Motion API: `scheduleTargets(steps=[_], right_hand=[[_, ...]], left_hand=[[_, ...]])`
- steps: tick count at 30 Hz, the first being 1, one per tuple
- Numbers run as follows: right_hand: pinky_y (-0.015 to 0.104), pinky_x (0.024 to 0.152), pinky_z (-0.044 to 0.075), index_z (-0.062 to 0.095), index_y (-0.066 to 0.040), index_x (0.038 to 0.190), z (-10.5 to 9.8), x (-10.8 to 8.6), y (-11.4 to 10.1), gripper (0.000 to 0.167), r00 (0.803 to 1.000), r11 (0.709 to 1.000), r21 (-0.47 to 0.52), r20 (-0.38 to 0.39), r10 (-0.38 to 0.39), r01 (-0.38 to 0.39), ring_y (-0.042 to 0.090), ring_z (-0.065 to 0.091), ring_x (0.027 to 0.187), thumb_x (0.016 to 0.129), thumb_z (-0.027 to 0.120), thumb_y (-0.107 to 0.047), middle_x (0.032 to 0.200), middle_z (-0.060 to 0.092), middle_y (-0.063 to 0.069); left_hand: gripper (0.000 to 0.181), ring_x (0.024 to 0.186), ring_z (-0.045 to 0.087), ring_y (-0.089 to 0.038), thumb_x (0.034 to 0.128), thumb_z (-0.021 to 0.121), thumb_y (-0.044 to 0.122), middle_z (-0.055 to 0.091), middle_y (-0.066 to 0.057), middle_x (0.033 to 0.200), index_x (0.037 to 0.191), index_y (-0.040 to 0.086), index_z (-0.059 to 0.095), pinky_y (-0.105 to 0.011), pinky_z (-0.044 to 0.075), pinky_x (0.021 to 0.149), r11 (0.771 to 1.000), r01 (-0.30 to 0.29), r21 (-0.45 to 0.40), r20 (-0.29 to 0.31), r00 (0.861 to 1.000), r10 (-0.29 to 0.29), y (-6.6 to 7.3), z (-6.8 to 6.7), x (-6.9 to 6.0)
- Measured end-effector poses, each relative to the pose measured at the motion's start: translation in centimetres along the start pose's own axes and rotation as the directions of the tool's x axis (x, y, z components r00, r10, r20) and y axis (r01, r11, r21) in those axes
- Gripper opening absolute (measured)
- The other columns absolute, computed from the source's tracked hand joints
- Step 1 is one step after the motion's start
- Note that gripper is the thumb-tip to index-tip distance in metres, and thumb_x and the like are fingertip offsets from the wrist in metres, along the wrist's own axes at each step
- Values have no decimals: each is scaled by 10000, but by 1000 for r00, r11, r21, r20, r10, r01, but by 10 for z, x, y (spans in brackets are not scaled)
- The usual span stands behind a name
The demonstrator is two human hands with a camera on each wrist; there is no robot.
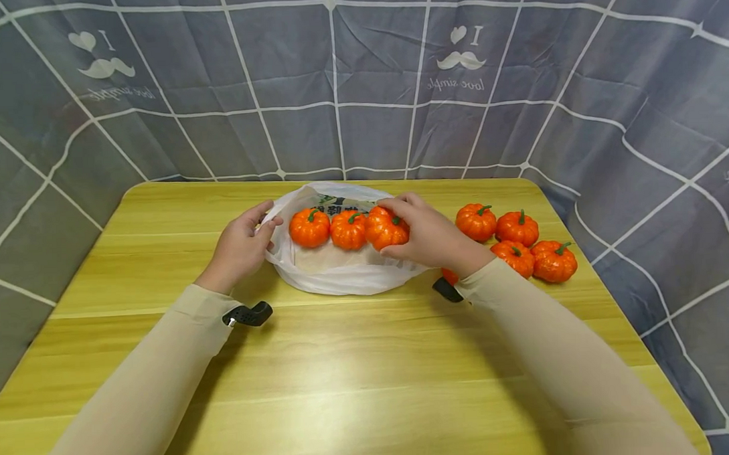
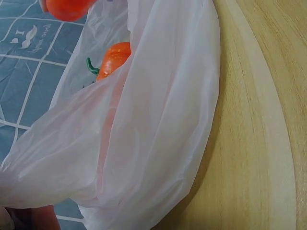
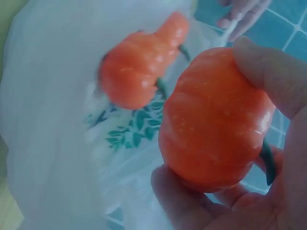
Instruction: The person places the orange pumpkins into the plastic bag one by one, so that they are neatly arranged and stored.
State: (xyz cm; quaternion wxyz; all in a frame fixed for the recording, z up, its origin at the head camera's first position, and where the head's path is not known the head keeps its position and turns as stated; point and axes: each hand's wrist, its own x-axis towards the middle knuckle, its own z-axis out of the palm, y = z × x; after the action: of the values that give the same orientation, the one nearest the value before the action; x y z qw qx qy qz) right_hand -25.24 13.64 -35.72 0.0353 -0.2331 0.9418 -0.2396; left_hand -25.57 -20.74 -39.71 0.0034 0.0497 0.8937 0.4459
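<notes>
A white plastic bag [image 1: 342, 280] with green and dark print lies on the table, its mouth spread wide. Two small orange pumpkins, a left pumpkin [image 1: 309, 228] and a middle pumpkin [image 1: 348, 230], sit side by side inside it. My right hand [image 1: 427, 232] grips a third pumpkin [image 3: 216, 120] over the bag's right part, thumb and fingers around its sides. At the opposite side, my left hand [image 1: 238, 246] pinches the bag's left rim between thumb and fingers. In the left wrist view the bag's wall [image 2: 158, 105] hides most of that hand.
Several more pumpkins [image 1: 517, 229] stand in a cluster on the right of the wooden table [image 1: 345, 375], one partly behind my right wrist. A grey curtain [image 1: 383, 73] with white grid lines surrounds the table's back and sides. Each wrist wears a black device [image 1: 248, 315].
</notes>
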Motion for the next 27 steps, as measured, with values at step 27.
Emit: scheduleTargets(steps=[27], right_hand=[[599, 1192, 397, 384, -226, 1639, 22, 42, 27, 917, 969, 974, -133, 147, 200, -181, 388, 341, 1497, 869, 869, -334, 1663, 355, 151]], left_hand=[[561, 849, 588, -249, 1132, 457, 312, 633, -163, 1171, 1646, 110, 360, -196, 470, 604, 1000, 17, -26, 25, 1000, -16, -1, 3, 1]])
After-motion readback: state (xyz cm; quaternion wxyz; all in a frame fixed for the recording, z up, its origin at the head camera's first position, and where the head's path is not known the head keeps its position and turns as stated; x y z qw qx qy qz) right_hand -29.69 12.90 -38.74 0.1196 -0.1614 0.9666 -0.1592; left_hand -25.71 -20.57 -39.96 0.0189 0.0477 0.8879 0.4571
